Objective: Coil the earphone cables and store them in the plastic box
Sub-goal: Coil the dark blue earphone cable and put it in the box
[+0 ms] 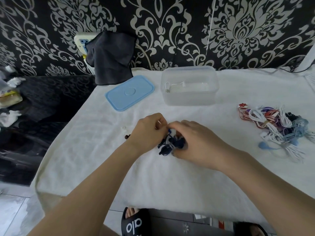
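A dark blue earphone cable (167,145) lies bunched on the white cloth at the middle of the table. My left hand (147,130) pinches part of it from the left with curled fingers. My right hand (192,142) covers the bundle from the right, its fingers curled over the cable. The clear plastic box (189,97) stands behind them with a white coiled cable (168,86) inside. Its light blue lid (130,92) lies flat to the left of it.
A tangled heap of white, blue, purple and red earphones (279,126) lies at the right of the table. A dark cloth (110,57) hangs over a power strip at the back left. Small bits (127,136) lie left of my left wrist. The table's left edge drops to a dark sofa.
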`<action>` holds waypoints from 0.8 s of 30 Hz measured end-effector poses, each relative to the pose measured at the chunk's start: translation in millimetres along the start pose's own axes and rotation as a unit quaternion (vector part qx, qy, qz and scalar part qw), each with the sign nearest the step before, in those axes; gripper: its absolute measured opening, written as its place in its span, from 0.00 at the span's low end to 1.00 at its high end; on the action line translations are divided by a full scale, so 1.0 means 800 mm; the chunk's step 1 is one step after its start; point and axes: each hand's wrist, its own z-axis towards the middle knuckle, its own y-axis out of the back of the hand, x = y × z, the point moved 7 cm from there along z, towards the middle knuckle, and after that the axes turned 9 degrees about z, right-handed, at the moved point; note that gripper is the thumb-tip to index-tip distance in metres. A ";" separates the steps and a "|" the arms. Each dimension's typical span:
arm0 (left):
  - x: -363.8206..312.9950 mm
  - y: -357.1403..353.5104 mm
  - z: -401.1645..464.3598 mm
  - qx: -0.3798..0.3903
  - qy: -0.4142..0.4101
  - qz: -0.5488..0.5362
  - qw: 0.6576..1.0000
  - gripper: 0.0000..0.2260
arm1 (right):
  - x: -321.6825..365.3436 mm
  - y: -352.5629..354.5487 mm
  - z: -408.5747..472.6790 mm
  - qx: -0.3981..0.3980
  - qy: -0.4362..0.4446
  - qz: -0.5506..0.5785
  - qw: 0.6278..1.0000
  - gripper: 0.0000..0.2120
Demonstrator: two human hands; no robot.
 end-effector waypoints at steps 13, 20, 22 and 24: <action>-0.009 0.014 0.013 0.042 0.071 -0.222 0.972 0.14 | -0.027 0.037 0.017 -0.114 -0.102 0.330 0.932 0.04; -0.045 0.074 0.044 -0.102 0.023 -0.323 0.941 0.10 | -0.006 0.113 0.062 -0.182 -0.112 0.534 0.818 0.07; -0.045 0.086 0.051 -0.131 0.012 -0.299 0.945 0.10 | -0.006 0.143 0.087 -0.198 -0.113 0.503 0.833 0.10; -0.041 0.090 0.058 -0.142 0.015 -0.268 0.953 0.10 | -0.017 0.164 0.114 -0.229 -0.142 0.460 0.846 0.11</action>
